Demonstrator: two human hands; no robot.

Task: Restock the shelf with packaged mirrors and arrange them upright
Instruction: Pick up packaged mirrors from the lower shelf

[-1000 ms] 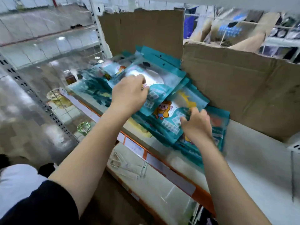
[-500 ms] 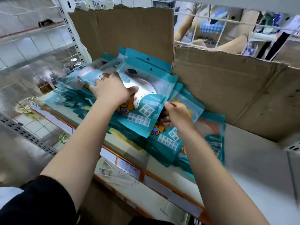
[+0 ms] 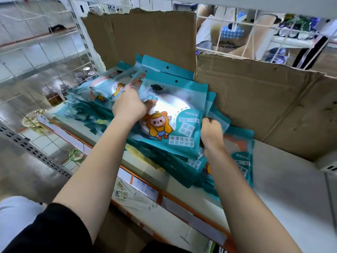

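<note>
Brown cardboard (image 3: 255,99) lined the back of the white shelf (image 3: 291,189). Teal mirror packs (image 3: 164,161) lay in a messy pile mid-frame, none upright yet. Left hand (image 3: 130,106) and right hand (image 3: 211,133) both gripped the top pack (image 3: 175,114), tilting it up.

A: What sits under the left hand (image 3: 128,106)?

B: Its palm covers part of the top teal plastic mirror packet with the cartoon girl (image 3: 171,114). The fingertips are hidden behind that packet's edge.

A: And left of that hand?

B: The heap of teal packets (image 3: 85,114) is smeared by blur; no print readable. The right hand (image 3: 212,134) hides its own fingertips among the packets below.
</note>
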